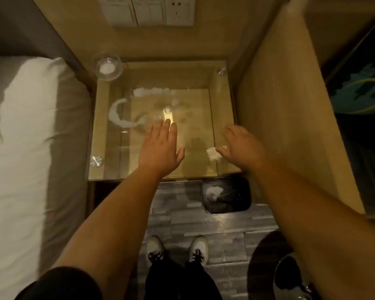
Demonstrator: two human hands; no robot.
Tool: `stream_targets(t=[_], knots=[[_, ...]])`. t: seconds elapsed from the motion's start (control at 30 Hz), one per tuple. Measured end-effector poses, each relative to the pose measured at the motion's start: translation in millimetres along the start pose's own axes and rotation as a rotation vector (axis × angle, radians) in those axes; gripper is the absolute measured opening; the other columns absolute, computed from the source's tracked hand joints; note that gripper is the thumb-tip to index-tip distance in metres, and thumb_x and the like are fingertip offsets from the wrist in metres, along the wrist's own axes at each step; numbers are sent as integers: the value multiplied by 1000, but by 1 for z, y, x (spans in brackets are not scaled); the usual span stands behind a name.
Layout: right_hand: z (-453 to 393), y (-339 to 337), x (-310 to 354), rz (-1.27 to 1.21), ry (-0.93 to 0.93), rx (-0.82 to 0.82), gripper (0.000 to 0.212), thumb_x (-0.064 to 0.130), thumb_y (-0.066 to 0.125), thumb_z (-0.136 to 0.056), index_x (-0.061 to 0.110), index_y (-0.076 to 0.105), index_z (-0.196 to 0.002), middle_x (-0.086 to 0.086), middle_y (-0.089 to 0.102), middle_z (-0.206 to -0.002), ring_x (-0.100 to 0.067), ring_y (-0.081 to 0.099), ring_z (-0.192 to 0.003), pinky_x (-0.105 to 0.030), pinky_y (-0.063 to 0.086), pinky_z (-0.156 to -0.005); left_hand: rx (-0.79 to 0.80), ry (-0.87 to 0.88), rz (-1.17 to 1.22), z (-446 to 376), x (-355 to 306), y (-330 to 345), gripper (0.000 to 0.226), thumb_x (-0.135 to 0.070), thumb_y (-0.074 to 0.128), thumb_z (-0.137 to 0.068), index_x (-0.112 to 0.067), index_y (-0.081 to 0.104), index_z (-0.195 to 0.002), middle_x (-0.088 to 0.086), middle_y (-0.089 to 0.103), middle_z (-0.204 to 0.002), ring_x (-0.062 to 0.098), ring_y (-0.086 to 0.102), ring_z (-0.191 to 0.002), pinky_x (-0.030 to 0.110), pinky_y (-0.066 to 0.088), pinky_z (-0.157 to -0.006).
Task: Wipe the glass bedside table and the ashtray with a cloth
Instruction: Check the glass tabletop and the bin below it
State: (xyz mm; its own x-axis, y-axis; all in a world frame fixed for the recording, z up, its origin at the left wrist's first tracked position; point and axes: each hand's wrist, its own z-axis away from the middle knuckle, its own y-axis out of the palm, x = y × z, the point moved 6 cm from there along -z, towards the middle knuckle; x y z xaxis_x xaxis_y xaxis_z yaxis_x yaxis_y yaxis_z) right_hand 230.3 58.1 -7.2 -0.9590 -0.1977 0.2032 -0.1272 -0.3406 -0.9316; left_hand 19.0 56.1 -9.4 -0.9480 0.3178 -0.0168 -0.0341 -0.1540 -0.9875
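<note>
Cloth (213, 153), a small white wad, lies near the bench's (108, 169) front right corner, touching the right hand's (243, 146) thumb side. Both hands are flat, fingers straight, holding nothing. Left hand (160, 146) is farther. Ashtray (107, 66) sits at the back left corner.

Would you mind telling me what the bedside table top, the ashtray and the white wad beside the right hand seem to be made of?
Table top: clear, glossy glass; the shelf below shows through and a metal stud fixes its corner.
Ashtray: clear glass too, thick-walled, with something white inside.
White wad: crumpled, matte, soft; cloth or tissue, hard to tell which.
</note>
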Motion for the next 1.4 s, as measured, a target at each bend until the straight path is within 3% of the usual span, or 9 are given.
stream_targets(t=[0.23,0.4,0.53,0.63,0.73,0.93,1.1,1.27,1.4], knots=[[-9,71,-16,-23,-5,72,54,41,49,-95,17,39,-143,-10,36,-148,-30,34,-131,-41,34,-105,72,68,17,-12,-17,80,72,-52,27,-96,-6,17,-151,17,17,-158,33,9,-146,49,8,-119],[-7,86,-16,13,-104,-151,37,34,54,-89,13,64,-118,-18,61,-118,-38,54,-103,-43,49,-82,78,75,60,-14,-20,115,70,-50,22,-97,-5,19,-150,18,11,-159,33,5,-147,50,7,-119],[-4,94,-17,5,-134,-254,35,32,46,-91,10,65,-110,-16,63,-104,-35,55,-89,-40,49,-69,22,59,93,-13,-20,123,71,-49,22,-94,-2,28,-147,21,19,-157,35,11,-146,52,11,-118],[11,100,-13,-75,-102,-280,25,21,54,-90,7,66,-107,-16,60,-95,-34,54,-83,-38,49,-61,16,57,97,-13,-20,121,71,-49,22,-93,-2,28,-146,21,20,-156,35,12,-146,52,11,-118],[43,113,-11,-171,-28,-272,20,10,63,-85,5,68,-104,-15,60,-94,-32,56,-84,-33,48,-64,13,56,94,-12,-21,121,71,-49,22,-93,-2,28,-146,21,20,-157,36,12,-146,52,11,-117],[103,177,-27,-305,159,-218,19,15,57,-88,6,69,-100,-14,62,-96,-32,59,-86,-38,53,-72,-43,56,103,-11,-22,120,69,-46,28,-94,0,32,-145,23,23,-155,37,15,-145,51,11,-118],[97,216,-38,-262,238,-95,17,13,59,-88,7,69,-100,-17,62,-100,-38,60,-86,-40,52,-65,-68,55,106,-11,-22,120,67,-44,31,-94,0,33,-144,22,25,-155,36,16,-145,51,12,-118],[95,237,-45,-232,288,25,30,31,63,-88,11,66,-110,-16,57,-120,-39,54,-101,-43,51,-78,-82,53,107,-11,-21,120,67,-44,32,-94,0,32,-145,22,25,-155,35,17,-145,51,13,-117],[102,235,-48,-191,283,-2,36,42,57,-88,12,68,-106,-14,59,-116,-36,55,-99,-43,50,-79,-97,57,111,-11,-21,121,65,-43,35,-94,-1,34,-144,22,27,-154,35,18,-144,50,13,-118]])
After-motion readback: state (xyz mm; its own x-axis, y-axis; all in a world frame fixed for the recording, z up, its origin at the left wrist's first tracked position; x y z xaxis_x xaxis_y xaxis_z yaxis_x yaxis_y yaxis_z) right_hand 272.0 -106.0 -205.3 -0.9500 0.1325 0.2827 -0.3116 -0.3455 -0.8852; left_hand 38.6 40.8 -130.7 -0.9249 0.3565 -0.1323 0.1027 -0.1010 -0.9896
